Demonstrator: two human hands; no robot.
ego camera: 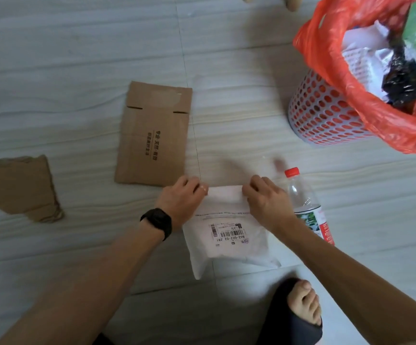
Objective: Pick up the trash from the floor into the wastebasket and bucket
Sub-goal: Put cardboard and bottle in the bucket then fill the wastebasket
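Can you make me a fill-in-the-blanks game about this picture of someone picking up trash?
The left hand and the right hand pinch a flat plastic mailing bag whose colour is ____.
The clear plastic bottle beside the right hand has a ____ cap.
The black wristwatch sits on the ____ wrist.
Missing words: white, red, left.

Black wristwatch (157, 221) on left wrist, seemingly black open-toed slipper (280, 313)

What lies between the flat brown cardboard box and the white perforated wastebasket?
The head view shows only bare grey floor between the flat brown cardboard box and the white perforated wastebasket.
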